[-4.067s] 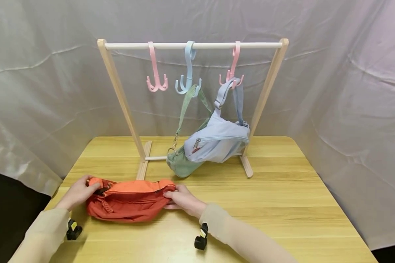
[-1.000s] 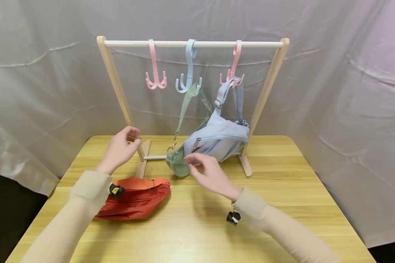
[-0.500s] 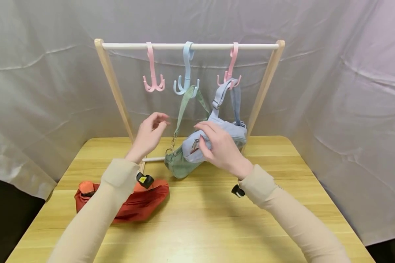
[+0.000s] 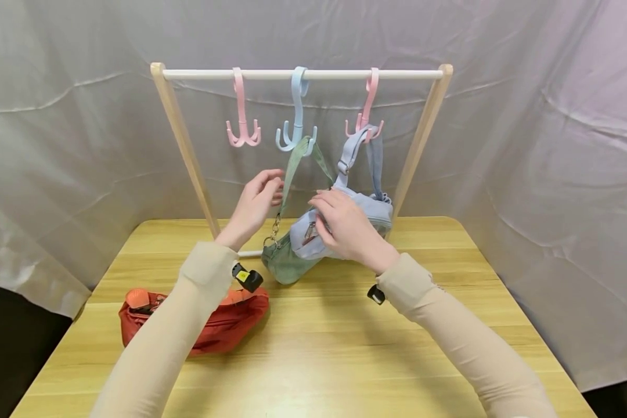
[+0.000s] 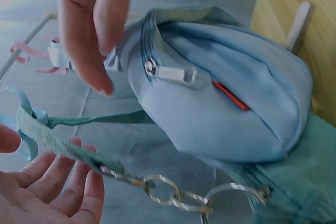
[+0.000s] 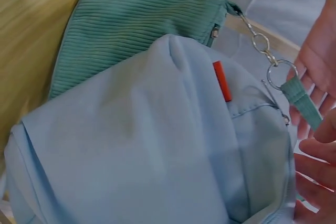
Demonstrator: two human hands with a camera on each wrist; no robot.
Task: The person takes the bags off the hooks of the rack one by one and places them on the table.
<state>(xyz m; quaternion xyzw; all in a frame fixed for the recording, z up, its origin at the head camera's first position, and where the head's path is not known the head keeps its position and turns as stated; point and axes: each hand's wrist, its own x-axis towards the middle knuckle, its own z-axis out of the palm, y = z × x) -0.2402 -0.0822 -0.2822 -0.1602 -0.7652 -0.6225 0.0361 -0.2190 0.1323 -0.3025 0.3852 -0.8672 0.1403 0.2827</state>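
Beside the strap (image 4: 291, 174) of the hanging green corduroy bag (image 4: 287, 266) is my left hand (image 4: 257, 200). Its spread fingers lie right at the strap in the left wrist view, without curling round it. My right hand (image 4: 345, 223) is in front of the light blue bag (image 4: 309, 247), fingers loosely bent with nothing between them. The light blue bag hangs by its strap from the right pink hook (image 4: 368, 107) and overlaps the green bag. A blue hook (image 4: 298, 107) carries the green strap, and a metal chain (image 5: 178, 199) joins that strap to its bag.
A red-orange waist bag (image 4: 224, 331) lies on the wooden table (image 4: 376, 360) at front left, partly hidden by my left forearm. The rack's white bar (image 4: 204, 75) also bears a left pink hook (image 4: 242, 110). A grey curtain (image 4: 548, 174) surrounds the table.
Both hands earlier held the red-orange waist bag; they have let go and risen to the hanging bags. Over the last second my left hand moved right to the green strap.
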